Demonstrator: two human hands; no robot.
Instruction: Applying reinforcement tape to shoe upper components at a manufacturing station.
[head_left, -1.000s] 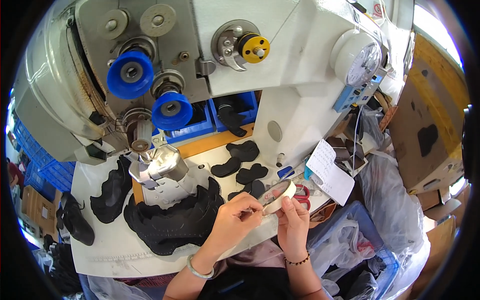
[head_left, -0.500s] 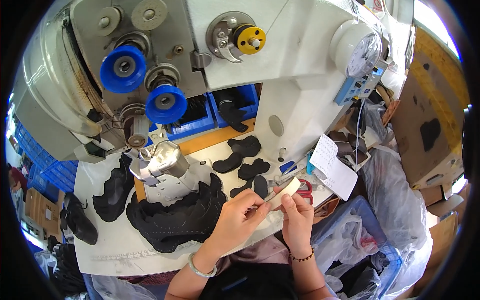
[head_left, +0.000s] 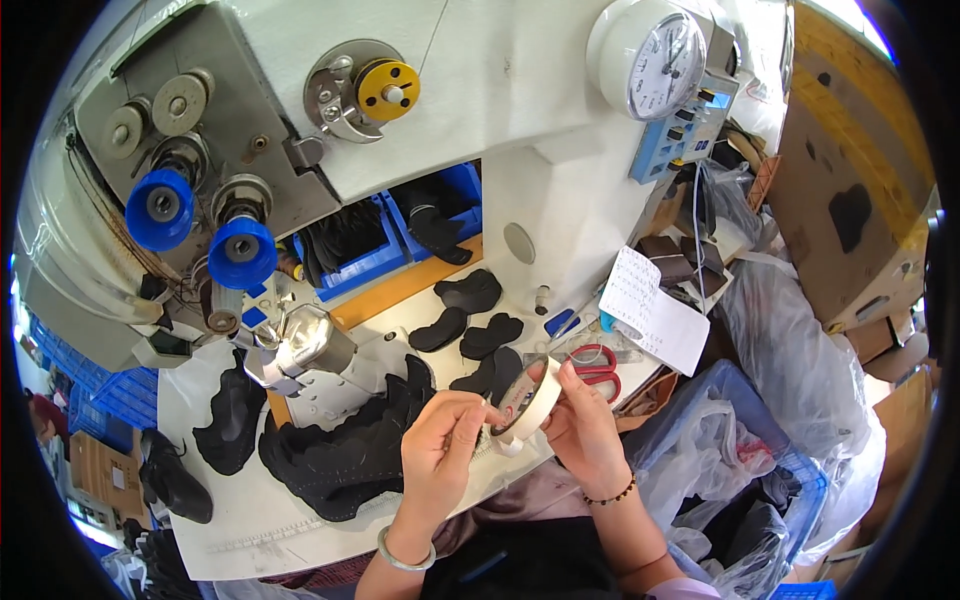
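My right hand holds a roll of cream-coloured tape, its ring turned so the open core shows. At the roll's left side, the fingers of my left hand are pinched together and touch its edge; what lies between the fingertips is too small to make out. A short pale flap hangs at the roll's lower side. Just left of my left hand lies a heap of stitched black shoe pieces. Beyond the roll are several loose black pieces on the white table.
A large sewing machine with blue knobs stands over the table. Red-handled scissors and a handwritten paper lie to the right. A blue crate holds plastic bags, lower right. Blue bins stand behind; a black shoe lies left.
My right hand has turned the tape roll so its round side shows, and my left hand has shifted slightly left. The whole view has swung to the right.
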